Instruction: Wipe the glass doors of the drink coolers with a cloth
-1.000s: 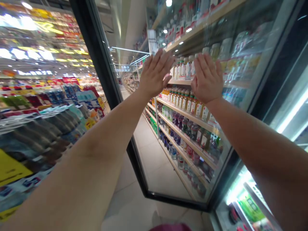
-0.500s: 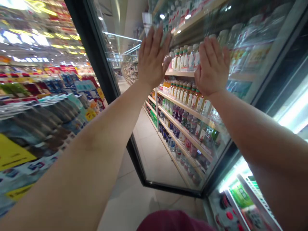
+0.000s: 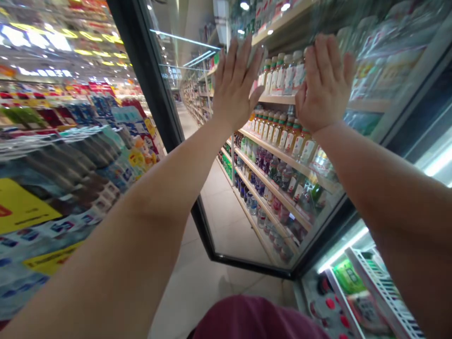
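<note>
A glass cooler door (image 3: 243, 240) with a black frame stands swung open in front of me. My left hand (image 3: 235, 87) lies flat against its pane, with fingers stretched up and thumb out to the side. To its right, my right hand (image 3: 325, 84) is also flat on the glass; its fingers are close together and point upward, its thumb nearer the palm. Neither hand shows anything held, though both palms are hidden. Through the pane I see shelves of bottled drinks (image 3: 282, 134).
The lit cooler interior, with a white wire rack (image 3: 384, 292) and green packages (image 3: 348, 275), is at lower right. On the left stands a display of hanging packs (image 3: 81, 160) with a yellow price sign (image 3: 24, 207). Pale floor tiles (image 3: 190, 278) run below the door.
Both hands appear a little farther right in view, still flat on the glass. The camera view has shifted slightly, and more of the cooler rack shows at lower right.
</note>
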